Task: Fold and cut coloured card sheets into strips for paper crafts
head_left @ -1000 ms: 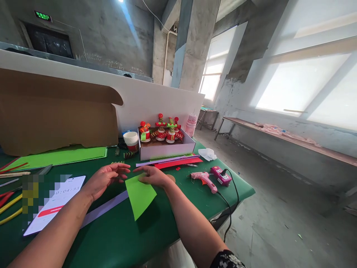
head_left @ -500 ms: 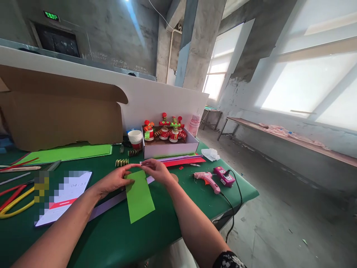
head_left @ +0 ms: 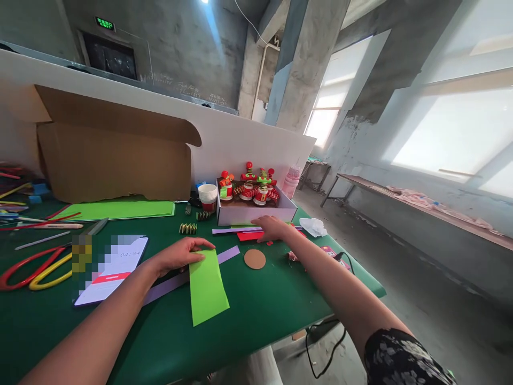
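My left hand (head_left: 179, 255) pinches the top edge of a bright green paper rectangle (head_left: 209, 291), which hangs down over the green table. A purple paper strip (head_left: 165, 289) runs slantwise beneath that hand and behind the green paper. My right hand (head_left: 271, 228) is stretched forward over red paper (head_left: 247, 236) and purple strips (head_left: 228, 231) in front of the box; its fingers are extended and hold nothing I can see. A round brown cardboard disc (head_left: 255, 259) lies between the two hands. My right forearm mostly hides the pink glue gun (head_left: 293, 257).
A white box (head_left: 256, 215) holds several red paper-cup figures. Stacked paper cups (head_left: 207, 197) and folded paper springs (head_left: 188, 229) are beside it. Large scissors (head_left: 52, 267) and a phone (head_left: 116, 278) lie at left, crumpled tissue (head_left: 313, 227) at right. A black cord (head_left: 342, 337) hangs off the edge.
My right hand has left the green paper's top edge and moved forward and right to the coloured strips. My left hand keeps the green paper. The view has shifted a little left.
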A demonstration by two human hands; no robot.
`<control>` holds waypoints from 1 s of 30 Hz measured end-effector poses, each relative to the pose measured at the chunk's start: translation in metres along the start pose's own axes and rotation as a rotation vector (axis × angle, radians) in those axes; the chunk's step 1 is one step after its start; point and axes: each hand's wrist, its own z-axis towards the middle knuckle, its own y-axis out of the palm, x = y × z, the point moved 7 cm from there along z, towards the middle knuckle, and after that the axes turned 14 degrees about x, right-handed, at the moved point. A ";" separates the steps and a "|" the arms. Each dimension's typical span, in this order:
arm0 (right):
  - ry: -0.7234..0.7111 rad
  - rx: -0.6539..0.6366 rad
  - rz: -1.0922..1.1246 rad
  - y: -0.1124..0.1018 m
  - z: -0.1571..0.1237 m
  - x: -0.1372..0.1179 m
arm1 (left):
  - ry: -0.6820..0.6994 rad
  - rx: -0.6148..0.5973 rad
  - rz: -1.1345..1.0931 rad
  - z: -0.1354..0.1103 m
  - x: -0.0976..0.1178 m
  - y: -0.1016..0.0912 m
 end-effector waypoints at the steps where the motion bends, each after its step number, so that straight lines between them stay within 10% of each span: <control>1: -0.014 -0.025 -0.048 0.005 -0.002 -0.001 | 0.008 -0.017 -0.005 -0.001 0.001 0.003; 30: 0.081 -0.033 -0.312 0.021 0.016 0.011 | 0.104 -0.086 0.038 0.002 0.008 0.013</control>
